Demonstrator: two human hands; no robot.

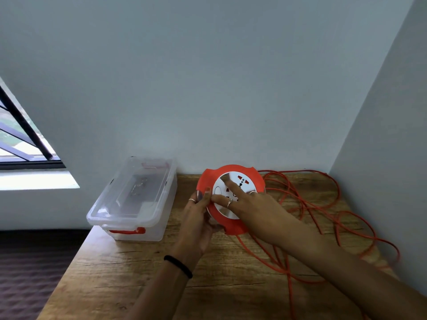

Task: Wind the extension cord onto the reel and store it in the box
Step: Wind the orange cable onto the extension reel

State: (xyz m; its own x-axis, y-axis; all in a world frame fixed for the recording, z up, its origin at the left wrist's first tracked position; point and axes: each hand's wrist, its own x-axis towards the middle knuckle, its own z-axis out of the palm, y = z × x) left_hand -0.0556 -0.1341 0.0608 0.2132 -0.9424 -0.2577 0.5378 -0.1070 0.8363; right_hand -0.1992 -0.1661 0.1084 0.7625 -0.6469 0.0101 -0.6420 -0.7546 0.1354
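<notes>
An orange reel [212,176] with a white socket face is held tilted above the wooden table [138,273]. My left hand [196,218] grips its left rim, thumb on the front edge. My right hand [251,209] lies over the white face with its fingers stretched out and touching it. The orange cord [323,215] leaves the reel's underside and lies in loose loops across the right side of the table. A clear plastic box [129,204] with a lid on top and an orange latch stands at the table's back left.
The table sits in a corner, with a wall behind and another wall close on the right. A window [20,139] is at the far left. The table's left edge drops to a dark floor.
</notes>
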